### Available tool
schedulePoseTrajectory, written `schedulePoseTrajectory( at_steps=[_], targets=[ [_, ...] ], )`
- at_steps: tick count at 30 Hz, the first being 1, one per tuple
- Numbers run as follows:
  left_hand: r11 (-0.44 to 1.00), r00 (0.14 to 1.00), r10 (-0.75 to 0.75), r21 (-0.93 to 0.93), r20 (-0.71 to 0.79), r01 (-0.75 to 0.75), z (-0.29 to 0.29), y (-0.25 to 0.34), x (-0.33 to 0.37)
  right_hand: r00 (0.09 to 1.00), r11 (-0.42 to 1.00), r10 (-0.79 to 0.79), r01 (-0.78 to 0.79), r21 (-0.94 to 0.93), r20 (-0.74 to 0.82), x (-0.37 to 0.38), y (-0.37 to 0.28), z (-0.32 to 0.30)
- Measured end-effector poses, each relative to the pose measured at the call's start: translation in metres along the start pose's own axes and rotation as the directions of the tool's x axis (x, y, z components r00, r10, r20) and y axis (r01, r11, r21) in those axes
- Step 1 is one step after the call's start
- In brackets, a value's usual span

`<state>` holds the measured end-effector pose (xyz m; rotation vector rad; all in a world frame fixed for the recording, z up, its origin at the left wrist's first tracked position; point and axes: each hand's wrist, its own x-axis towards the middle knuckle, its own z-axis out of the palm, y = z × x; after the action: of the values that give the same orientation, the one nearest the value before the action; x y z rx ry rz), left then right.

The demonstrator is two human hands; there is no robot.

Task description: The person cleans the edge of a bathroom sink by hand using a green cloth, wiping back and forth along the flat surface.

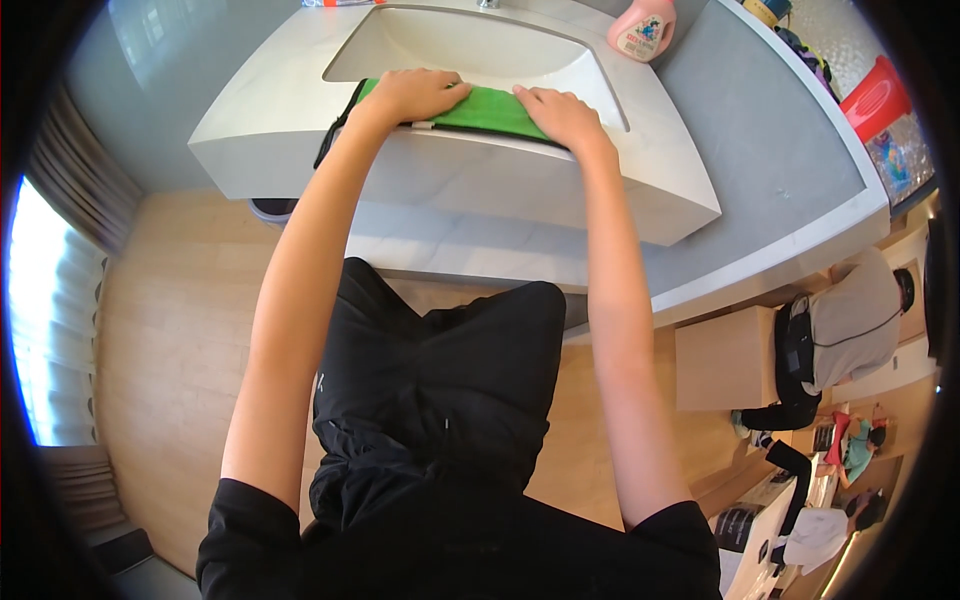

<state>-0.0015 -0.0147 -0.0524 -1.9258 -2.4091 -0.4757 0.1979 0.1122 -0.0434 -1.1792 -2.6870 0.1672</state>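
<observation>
A green cloth (pixel 490 113) with black edging lies folded in a long strip along the front rim of the white sink counter. My left hand (pixel 418 95) bends over its left part, the fingers curled against the fabric. At the right end my right hand (pixel 565 115) grips the cloth in the same way, fingertips turned inward. Between the two hands a stretch of green shows. A loose dark-edged corner hangs over the counter front beside my left wrist. The undersides of both hands are hidden.
Behind the cloth is the white basin (pixel 480 45), with a tap (pixel 488 4) at its far side. A pink bottle (pixel 643 30) stands at the back right. Farther right are a red container (pixel 876 100), a cardboard box (pixel 725 358) and other people. A bin (pixel 270 210) sits under the counter.
</observation>
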Motion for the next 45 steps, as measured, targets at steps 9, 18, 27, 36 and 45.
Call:
schedulePoseTrajectory(
  at_steps=[9,18,27,36,45],
  targets=[
    [0.996,0.988,-0.072,-0.06,-0.139,0.064,0.003,0.003,-0.015,0.992,0.991,0.0,0.017,0.132,-0.125,-0.01,0.001,0.001],
    [0.985,0.902,0.172,0.099,-0.397,-0.144,0.02,0.005,-0.037,0.985,0.994,-0.032,0.049,0.094,-0.172,-0.032,-0.002,0.004],
    [0.959,0.746,0.277,0.219,-0.605,-0.179,0.028,0.031,-0.096,0.746,0.958,-0.27,0.27,-0.096,-0.609,-0.081,-0.004,0.035],
    [0.984,0.791,0.133,-0.017,-0.597,-0.178,0.015,0.051,-0.145,0.782,0.958,-0.259,0.281,-0.052,-0.567,-0.147,-0.024,0.027],
    [0.981,0.802,0.189,0.069,-0.566,-0.182,0.02,0.029,-0.092,0.814,0.966,-0.238,0.255,-0.042,-0.53,-0.097,-0.013,0.031]
  ],
)
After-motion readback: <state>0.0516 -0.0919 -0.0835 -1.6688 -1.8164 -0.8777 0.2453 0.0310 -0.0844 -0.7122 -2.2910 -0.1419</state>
